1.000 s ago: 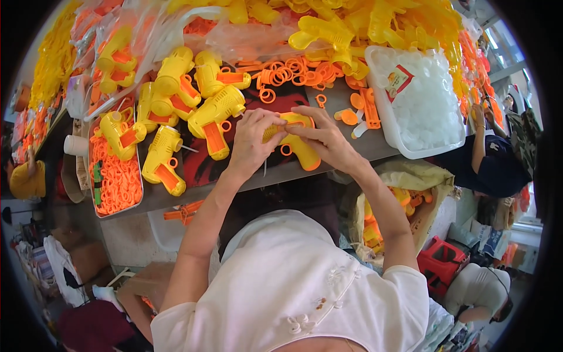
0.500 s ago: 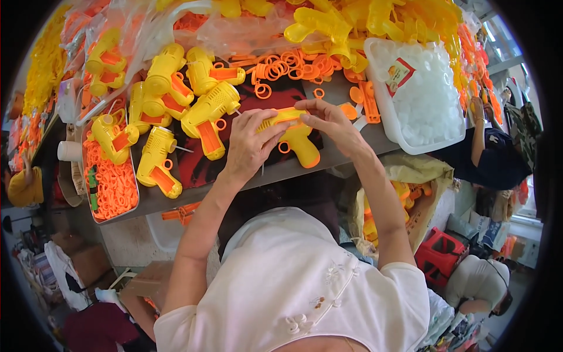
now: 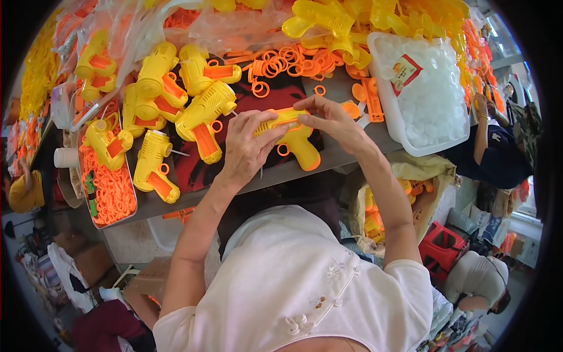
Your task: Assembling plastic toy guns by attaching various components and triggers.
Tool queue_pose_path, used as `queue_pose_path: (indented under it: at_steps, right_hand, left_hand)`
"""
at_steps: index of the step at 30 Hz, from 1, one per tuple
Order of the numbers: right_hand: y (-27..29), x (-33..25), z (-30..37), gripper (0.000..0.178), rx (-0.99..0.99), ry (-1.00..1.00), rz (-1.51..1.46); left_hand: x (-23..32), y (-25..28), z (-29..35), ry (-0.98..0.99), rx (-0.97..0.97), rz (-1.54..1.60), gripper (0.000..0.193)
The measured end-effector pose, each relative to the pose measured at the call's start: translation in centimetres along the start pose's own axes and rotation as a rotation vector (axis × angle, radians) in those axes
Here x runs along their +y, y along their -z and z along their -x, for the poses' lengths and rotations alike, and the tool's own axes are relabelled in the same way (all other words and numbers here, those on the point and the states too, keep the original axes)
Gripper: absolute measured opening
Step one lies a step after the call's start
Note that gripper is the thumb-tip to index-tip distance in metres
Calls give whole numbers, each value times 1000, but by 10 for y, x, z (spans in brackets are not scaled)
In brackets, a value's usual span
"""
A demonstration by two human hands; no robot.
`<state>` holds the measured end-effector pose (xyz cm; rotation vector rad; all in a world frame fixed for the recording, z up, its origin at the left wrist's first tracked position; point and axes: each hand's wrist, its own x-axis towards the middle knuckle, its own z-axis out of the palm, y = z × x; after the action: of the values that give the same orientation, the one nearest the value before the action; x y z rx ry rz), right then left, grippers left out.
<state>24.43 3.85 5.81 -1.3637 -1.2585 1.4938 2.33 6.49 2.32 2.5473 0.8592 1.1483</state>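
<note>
A yellow toy gun with an orange butt end and an orange ring at its trigger is held level above the table's near edge. My left hand closes round its left end, fingers over the top. On the other end, my right hand pinches the upper edge between thumb and fingers. The left fingers hide part of the barrel. Left of my hands lie several yellow toy gun bodies with orange grip panels, some with a thin metal rod sticking out. Orange rings are scattered beyond my hands.
A white tub of translucent pieces stands at the right. An orange-filled tray sits at the left edge. Yellow parts heap at the back. Below right, an open sack holds toy guns. Co-workers are at the right.
Both hands keep their hold on the toy gun, with hardly any shift of the fingers. The whole view has moved slightly; the things on the left appear a little farther left.
</note>
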Motion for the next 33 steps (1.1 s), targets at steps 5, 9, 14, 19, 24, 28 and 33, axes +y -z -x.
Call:
queue_pose_path:
  at_steps: [5,9,14,19,24,28,33]
  right_hand:
    - [2,8,-2,40,-9,31,28]
    - [3,7,-1,44,-47,18,24]
    - [1,6,-1,43,-35,10,37]
    - [-1,8,-4,40,-8,11,-2]
    - [1,4,-6,36,-78,-26,132]
    - [-1,8,-3,34,-54,70,239]
    - [-5,28,10,46,-36,256,145]
  left_hand:
    - [-4,0,0,-27,-18,20,22]
    - [-6,-1,-1,-39,-16,12,25]
    - [-8,-2,0,-47,-18,21,28]
    - [-9,-2,1,-22,-9,72,33]
    - [-5,1,2,-19,-7,74,33]
    - [2,2,6,-14,25,78,28]
    - [-2,-10,-2,3,25,193,20]
